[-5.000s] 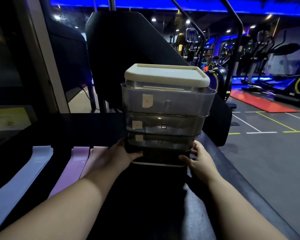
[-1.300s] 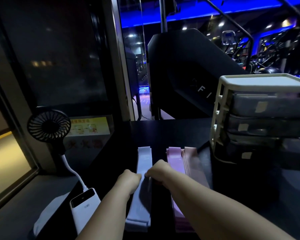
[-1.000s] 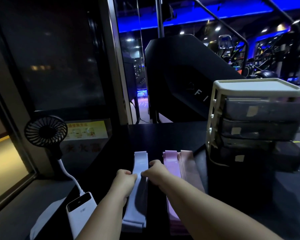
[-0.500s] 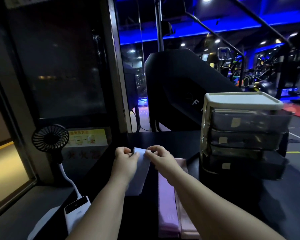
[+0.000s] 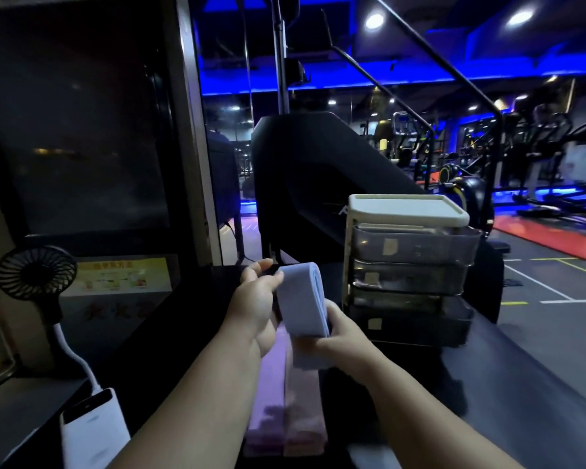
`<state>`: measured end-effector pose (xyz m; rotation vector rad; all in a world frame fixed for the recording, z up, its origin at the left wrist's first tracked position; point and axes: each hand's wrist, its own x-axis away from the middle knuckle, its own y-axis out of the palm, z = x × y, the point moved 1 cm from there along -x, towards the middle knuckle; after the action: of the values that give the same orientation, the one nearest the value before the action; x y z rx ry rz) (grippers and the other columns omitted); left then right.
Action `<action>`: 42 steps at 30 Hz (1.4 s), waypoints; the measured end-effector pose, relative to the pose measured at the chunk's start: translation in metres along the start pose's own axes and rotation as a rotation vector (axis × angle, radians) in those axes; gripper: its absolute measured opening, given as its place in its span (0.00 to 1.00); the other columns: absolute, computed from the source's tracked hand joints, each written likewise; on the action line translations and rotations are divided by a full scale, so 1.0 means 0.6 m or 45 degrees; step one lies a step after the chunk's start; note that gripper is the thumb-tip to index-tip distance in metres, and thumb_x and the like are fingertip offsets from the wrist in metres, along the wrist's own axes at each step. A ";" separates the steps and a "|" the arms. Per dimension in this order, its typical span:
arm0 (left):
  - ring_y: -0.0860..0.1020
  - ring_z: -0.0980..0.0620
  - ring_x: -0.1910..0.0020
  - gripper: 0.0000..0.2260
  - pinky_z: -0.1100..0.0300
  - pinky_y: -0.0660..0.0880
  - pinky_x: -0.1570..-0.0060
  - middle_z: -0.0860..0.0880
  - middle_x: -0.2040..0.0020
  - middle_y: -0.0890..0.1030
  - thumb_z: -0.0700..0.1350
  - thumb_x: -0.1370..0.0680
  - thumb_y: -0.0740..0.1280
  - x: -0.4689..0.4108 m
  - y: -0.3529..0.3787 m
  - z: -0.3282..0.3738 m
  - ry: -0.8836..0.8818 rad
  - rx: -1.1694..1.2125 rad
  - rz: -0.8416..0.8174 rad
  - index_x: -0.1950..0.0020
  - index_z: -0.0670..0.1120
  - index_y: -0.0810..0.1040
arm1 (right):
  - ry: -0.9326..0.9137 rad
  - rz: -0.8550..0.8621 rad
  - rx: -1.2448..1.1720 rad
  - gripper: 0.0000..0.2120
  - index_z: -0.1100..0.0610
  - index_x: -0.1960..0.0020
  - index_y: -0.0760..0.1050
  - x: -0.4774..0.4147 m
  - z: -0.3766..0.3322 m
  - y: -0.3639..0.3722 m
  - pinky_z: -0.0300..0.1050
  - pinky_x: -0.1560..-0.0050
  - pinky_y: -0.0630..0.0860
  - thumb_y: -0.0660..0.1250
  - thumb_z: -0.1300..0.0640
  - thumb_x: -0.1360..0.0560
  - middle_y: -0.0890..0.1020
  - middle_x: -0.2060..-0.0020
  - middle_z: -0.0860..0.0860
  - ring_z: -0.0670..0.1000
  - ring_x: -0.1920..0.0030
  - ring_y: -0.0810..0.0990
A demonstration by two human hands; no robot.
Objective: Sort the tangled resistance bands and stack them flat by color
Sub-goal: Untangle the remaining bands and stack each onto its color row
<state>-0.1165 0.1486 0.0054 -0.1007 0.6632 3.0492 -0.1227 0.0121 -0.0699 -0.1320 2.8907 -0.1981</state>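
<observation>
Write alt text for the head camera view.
Both hands, left hand and right hand, hold a folded light blue band above two pink bands lying flat on a black counter, beside a drawer unit.

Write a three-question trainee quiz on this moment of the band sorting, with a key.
1. True or false: the light blue band lies flat on the black counter.
2. Which hands grip that band? A) left only B) right only C) both
3. Fill in: the purple band and the pink band lie side by side on the counter, to the ____ of the drawer unit as the camera sees them.

Key
1. False: it is folded and held up off the counter.
2. C: the left hand pinches its top end, and the right hand grips its lower end.
3. left
</observation>
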 end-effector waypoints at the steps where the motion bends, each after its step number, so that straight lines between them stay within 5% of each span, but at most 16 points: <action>1: 0.75 0.48 0.61 0.07 0.54 0.72 0.59 0.45 0.57 0.77 0.38 0.19 0.62 0.006 0.012 -0.007 -0.051 0.047 -0.037 0.43 0.48 0.71 | 0.013 0.026 0.020 0.25 0.48 0.45 0.74 0.012 0.003 -0.016 0.54 0.59 0.82 0.75 0.56 0.41 0.83 0.53 0.53 0.49 0.57 0.83; 3: 0.76 0.48 0.62 0.12 0.55 0.73 0.60 0.45 0.58 0.78 0.42 0.24 0.68 0.013 0.030 -0.025 -0.144 0.067 -0.126 0.41 0.47 0.71 | 0.016 0.075 0.179 0.25 0.46 0.46 0.74 0.035 0.005 -0.052 0.49 0.58 0.83 0.76 0.55 0.41 0.83 0.54 0.50 0.47 0.56 0.83; 7: 0.76 0.46 0.44 0.25 0.51 0.74 0.46 0.45 0.44 0.77 0.46 0.31 0.77 0.021 0.056 -0.087 -0.286 -0.240 -0.216 0.38 0.50 0.70 | 0.082 0.066 0.566 0.28 0.47 0.44 0.70 0.071 0.010 -0.128 0.41 0.63 0.80 0.79 0.56 0.39 0.81 0.53 0.47 0.42 0.58 0.82; 11: 0.78 0.42 0.43 0.21 0.46 0.77 0.41 0.40 0.43 0.79 0.43 0.30 0.76 0.028 0.085 -0.157 -0.422 -0.371 -0.162 0.41 0.45 0.72 | 0.173 -0.012 0.943 0.31 0.45 0.46 0.68 0.105 0.010 -0.190 0.46 0.65 0.81 0.77 0.48 0.46 0.80 0.56 0.46 0.44 0.62 0.82; 15: 0.79 0.43 0.49 0.17 0.48 0.79 0.47 0.39 0.47 0.79 0.42 0.29 0.70 0.035 0.118 -0.220 -0.557 -0.533 -0.214 0.41 0.41 0.73 | 0.295 -0.090 1.289 0.31 0.45 0.41 0.67 0.130 0.011 -0.236 0.44 0.74 0.79 0.77 0.52 0.41 0.80 0.56 0.46 0.48 0.68 0.82; 18: 0.76 0.45 0.51 0.16 0.57 0.74 0.55 0.41 0.48 0.75 0.46 0.26 0.65 0.044 0.134 -0.257 -0.505 -0.906 -0.237 0.41 0.42 0.70 | 0.329 -0.143 1.544 0.33 0.44 0.39 0.67 0.136 0.018 -0.257 0.44 0.66 0.79 0.76 0.50 0.41 0.81 0.54 0.47 0.51 0.60 0.84; 21: 0.73 0.43 0.39 0.20 0.57 0.71 0.45 0.42 0.36 0.70 0.49 0.25 0.63 0.040 0.129 -0.273 -0.298 -1.478 -0.288 0.35 0.44 0.71 | 0.316 -0.190 1.689 0.28 0.46 0.42 0.71 0.136 0.024 -0.268 0.40 0.64 0.74 0.76 0.51 0.41 0.83 0.54 0.48 0.51 0.56 0.82; 23: 0.72 0.45 0.37 0.17 0.59 0.69 0.40 0.44 0.35 0.72 0.48 0.23 0.64 0.036 0.121 -0.282 -0.154 -1.583 -0.318 0.36 0.46 0.72 | 0.315 -0.219 1.730 0.26 0.47 0.45 0.73 0.136 0.031 -0.272 0.42 0.63 0.76 0.76 0.52 0.41 0.83 0.55 0.49 0.52 0.56 0.82; 28: 0.72 0.52 0.35 0.18 0.67 0.66 0.39 0.50 0.36 0.73 0.48 0.22 0.67 0.042 0.110 -0.297 0.121 -1.344 -0.682 0.33 0.49 0.70 | 0.387 -0.246 1.695 0.29 0.47 0.42 0.74 0.128 0.057 -0.281 0.45 0.58 0.79 0.77 0.47 0.41 0.84 0.53 0.50 0.53 0.52 0.83; 32: 0.74 0.58 0.40 0.32 0.69 0.69 0.41 0.54 0.38 0.74 0.54 0.31 0.76 0.046 0.096 -0.294 0.046 -1.375 -0.899 0.31 0.54 0.65 | 0.431 -0.293 1.455 0.35 0.48 0.38 0.72 0.138 0.067 -0.299 0.43 0.55 0.80 0.80 0.51 0.42 0.80 0.48 0.47 0.49 0.51 0.81; 35: 0.75 0.60 0.42 0.37 0.71 0.71 0.44 0.55 0.39 0.75 0.49 0.34 0.79 0.046 0.094 -0.296 0.073 -1.415 -0.926 0.32 0.54 0.63 | 0.382 -0.303 1.298 0.36 0.47 0.37 0.71 0.148 0.069 -0.322 0.31 0.59 0.75 0.79 0.58 0.42 0.75 0.46 0.45 0.46 0.49 0.77; 37: 0.75 0.58 0.43 0.39 0.69 0.71 0.44 0.54 0.39 0.74 0.50 0.34 0.79 0.046 0.096 -0.296 0.058 -1.435 -0.883 0.31 0.54 0.60 | 0.372 -0.241 1.185 0.37 0.45 0.35 0.70 0.157 0.072 -0.336 0.31 0.52 0.74 0.78 0.61 0.41 0.75 0.46 0.44 0.45 0.46 0.76; 42: 0.74 0.56 0.41 0.42 0.67 0.70 0.43 0.53 0.37 0.73 0.48 0.36 0.80 0.037 0.094 -0.304 0.003 -1.510 -0.809 0.28 0.53 0.60 | 0.406 0.028 0.676 0.34 0.47 0.38 0.74 0.191 0.128 -0.360 0.43 0.38 0.76 0.76 0.56 0.43 0.81 0.44 0.46 0.43 0.44 0.80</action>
<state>-0.1297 0.0218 -0.1381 -0.2524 -1.0200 2.3563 -0.1991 -0.2224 -0.1389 0.0313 3.0194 -1.0523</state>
